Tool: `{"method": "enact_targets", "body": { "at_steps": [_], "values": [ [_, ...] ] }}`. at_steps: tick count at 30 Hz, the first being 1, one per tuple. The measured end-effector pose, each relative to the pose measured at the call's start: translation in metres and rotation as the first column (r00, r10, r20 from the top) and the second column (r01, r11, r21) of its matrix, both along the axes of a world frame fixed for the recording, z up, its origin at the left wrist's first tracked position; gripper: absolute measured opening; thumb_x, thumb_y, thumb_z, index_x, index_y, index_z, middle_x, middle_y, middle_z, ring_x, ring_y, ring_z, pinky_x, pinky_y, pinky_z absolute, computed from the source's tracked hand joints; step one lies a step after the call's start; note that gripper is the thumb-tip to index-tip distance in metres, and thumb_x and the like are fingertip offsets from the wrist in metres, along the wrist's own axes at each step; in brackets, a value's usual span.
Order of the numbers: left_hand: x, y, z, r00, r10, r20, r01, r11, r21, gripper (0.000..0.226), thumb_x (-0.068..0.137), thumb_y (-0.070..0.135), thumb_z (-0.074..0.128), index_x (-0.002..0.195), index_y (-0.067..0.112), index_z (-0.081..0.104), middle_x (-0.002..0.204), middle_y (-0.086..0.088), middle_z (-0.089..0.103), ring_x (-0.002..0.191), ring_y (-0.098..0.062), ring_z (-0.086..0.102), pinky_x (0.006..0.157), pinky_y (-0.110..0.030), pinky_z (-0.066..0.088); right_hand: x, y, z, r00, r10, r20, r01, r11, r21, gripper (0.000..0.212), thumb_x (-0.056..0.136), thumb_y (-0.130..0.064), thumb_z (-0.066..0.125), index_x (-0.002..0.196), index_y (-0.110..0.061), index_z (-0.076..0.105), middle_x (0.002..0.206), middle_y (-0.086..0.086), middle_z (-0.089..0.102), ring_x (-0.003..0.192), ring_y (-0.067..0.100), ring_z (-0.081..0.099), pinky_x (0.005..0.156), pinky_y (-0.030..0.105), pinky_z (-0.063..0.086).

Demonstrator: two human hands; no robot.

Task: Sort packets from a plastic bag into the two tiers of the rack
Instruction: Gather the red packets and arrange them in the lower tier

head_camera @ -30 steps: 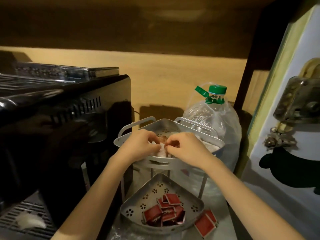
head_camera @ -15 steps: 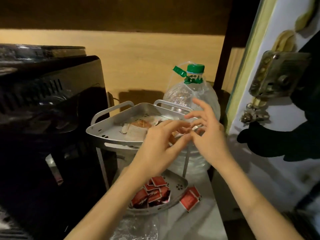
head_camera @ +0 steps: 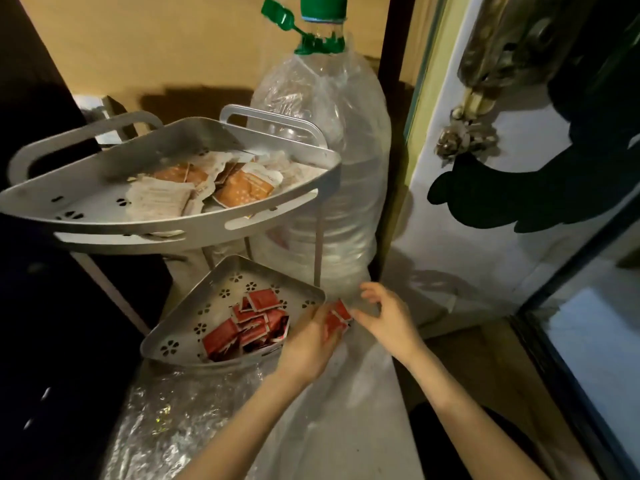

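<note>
A grey metal two-tier corner rack stands at centre left. Its upper tier [head_camera: 104, 223] holds orange-and-white packets [head_camera: 242, 188]. The lower tier [head_camera: 194, 317] holds several red packets [head_camera: 242, 327]. Just right of the lower tier, two loose red packets [head_camera: 337, 315] lie on the counter. My left hand [head_camera: 308, 344] grips them from the left, fingers curled over them. My right hand [head_camera: 388, 317] touches their right edge with spread fingers. A crumpled clear plastic bag [head_camera: 166, 420] lies in front of the rack.
A large clear water bottle [head_camera: 329, 161] with a green cap stands behind the rack on the right. A black appliance [head_camera: 41, 306] fills the left side. A white door [head_camera: 485, 237] with a metal latch stands to the right.
Both hands dropped from the upper tier down to the counter beside the lower tier and closed in on the loose red packets. The view tilted downward.
</note>
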State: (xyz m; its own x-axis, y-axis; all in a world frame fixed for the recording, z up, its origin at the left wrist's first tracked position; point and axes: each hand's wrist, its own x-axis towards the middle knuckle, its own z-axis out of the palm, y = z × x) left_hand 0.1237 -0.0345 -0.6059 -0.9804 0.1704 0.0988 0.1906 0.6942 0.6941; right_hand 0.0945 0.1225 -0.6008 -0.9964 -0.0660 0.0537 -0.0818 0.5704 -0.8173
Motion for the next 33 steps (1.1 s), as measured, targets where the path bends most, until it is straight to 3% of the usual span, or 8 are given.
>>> {"method": "enact_targets", "body": {
  "at_steps": [3,7,10,16,21,26,29,33],
  "values": [
    [-0.004,0.004,-0.028,0.997,-0.069,-0.047,0.066,0.996,-0.062,0.038,0.090,0.020,0.051,0.127,0.012,0.051,0.135,-0.009,0.048,0.121,-0.024,0.050,0.101,-0.022,0.034,-0.012,0.001,-0.024,0.995,0.024,0.096,-0.033,0.996,0.088,0.053,0.080,-0.034,0.068,0.128,-0.017,0.051,0.124,0.007,0.057,0.120,0.021,0.048,0.099,0.032,0.042],
    [-0.009,0.008,-0.057,0.990,-0.122,-0.075,0.107,0.977,-0.182,0.046,0.085,0.010,0.051,0.131,0.011,0.048,0.142,-0.012,0.043,0.134,-0.026,0.036,0.113,-0.025,0.016,-0.028,-0.012,-0.035,0.990,0.046,0.134,-0.072,0.979,0.191,0.046,0.085,-0.034,0.061,0.124,-0.010,0.054,0.127,0.011,0.055,0.123,0.025,0.046,0.101,0.034,0.040],
    [-0.007,0.013,-0.074,0.982,-0.119,-0.149,0.065,0.944,-0.325,0.049,0.079,0.013,0.065,0.125,0.005,0.053,0.135,-0.019,0.049,0.127,-0.032,0.045,0.107,-0.042,0.028,-0.036,-0.021,-0.044,0.990,0.049,0.131,-0.093,0.929,0.359,0.048,0.089,-0.041,0.052,0.129,-0.015,0.050,0.137,0.010,0.048,0.130,0.028,0.035,0.105,0.035,0.031],
    [-0.006,0.024,-0.088,0.985,-0.036,-0.168,-0.027,0.933,-0.358,0.058,0.073,0.012,0.073,0.126,0.001,0.052,0.131,-0.019,0.054,0.123,-0.031,0.050,0.102,-0.044,0.035,-0.036,-0.024,-0.060,0.980,-0.023,0.200,-0.078,0.872,0.483,0.050,0.090,-0.049,0.041,0.132,-0.022,0.046,0.143,0.007,0.039,0.132,0.028,0.024,0.108,0.039,0.028],
    [-0.009,0.021,-0.087,0.988,-0.019,-0.153,-0.026,0.958,-0.287,0.043,0.087,0.017,0.052,0.128,0.006,0.050,0.136,-0.016,0.050,0.128,-0.028,0.045,0.109,-0.042,0.024,-0.037,-0.028,-0.063,0.976,-0.117,0.184,0.057,0.951,0.304,0.039,0.085,-0.046,0.053,0.109,-0.016,0.062,0.119,0.007,0.059,0.117,0.027,0.046,0.098,0.037,0.038],
    [-0.004,0.017,-0.081,0.993,-0.016,-0.117,0.004,0.995,-0.103,0.042,0.092,0.014,0.048,0.133,0.011,0.043,0.146,-0.012,0.037,0.138,-0.023,0.029,0.115,-0.031,0.019,-0.030,-0.034,-0.052,0.931,-0.172,0.321,0.194,0.980,-0.039,0.034,0.081,-0.026,0.067,0.108,-0.011,0.052,0.102,0.003,0.064,0.093,0.018,0.061,0.083,0.032,0.051],
    [-0.002,0.013,-0.074,0.993,-0.011,-0.121,0.001,0.997,-0.081,0.042,0.085,0.009,0.055,0.126,0.009,0.050,0.136,-0.013,0.049,0.128,-0.026,0.043,0.110,-0.030,0.031,-0.027,-0.030,-0.053,0.885,-0.198,0.421,0.275,0.952,-0.131,0.033,0.077,-0.016,0.072,0.102,-0.014,0.051,0.103,0.009,0.067,0.087,0.020,0.065,0.073,0.031,0.056],
    [0.001,0.009,-0.061,0.994,-0.003,-0.106,0.003,1.000,0.004,0.037,0.083,0.008,0.057,0.120,0.012,0.053,0.123,-0.010,0.059,0.113,-0.024,0.054,0.094,-0.021,0.036,-0.017,-0.026,-0.039,0.844,-0.145,0.516,0.299,0.927,-0.229,0.047,0.080,-0.006,0.066,0.123,-0.010,0.049,0.102,0.009,0.063,0.075,0.017,0.064,0.052,0.020,0.051]
  ]
}}
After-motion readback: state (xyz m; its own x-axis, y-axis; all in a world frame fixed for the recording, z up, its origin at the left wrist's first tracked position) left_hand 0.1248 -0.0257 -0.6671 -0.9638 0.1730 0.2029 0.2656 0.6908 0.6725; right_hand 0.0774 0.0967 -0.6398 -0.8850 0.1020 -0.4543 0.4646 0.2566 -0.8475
